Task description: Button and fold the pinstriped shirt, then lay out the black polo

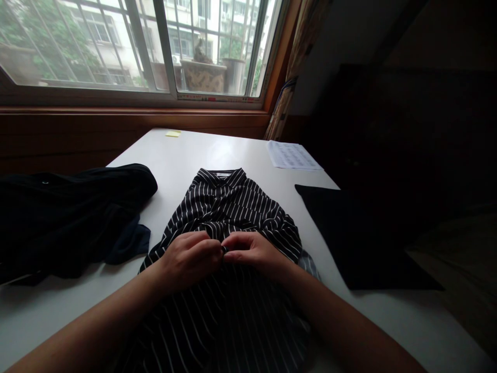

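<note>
A black shirt with white stripes [248, 204] lies front up on the white table, its collar pointing toward the window and its lower part reaching the near edge of view. Over the middle of its front, my left hand [192, 256] is closed, pinching the front placket. My right hand [252, 251] meets it there, thumb and forefinger pinched on the same strip of fabric. A small dark bit of the shirt shows between the fingertips; whether it is a button cannot be made out. The cloth is bunched just beyond the hands.
Dark folded clothing [77, 217] is heaped on the left of the white table [182, 150]. On the right, a flat black cloth [349, 238] hangs toward the edge. Printed papers [293, 155] and a yellow sticky note [173, 133] lie at the back, below a barred window [171, 52].
</note>
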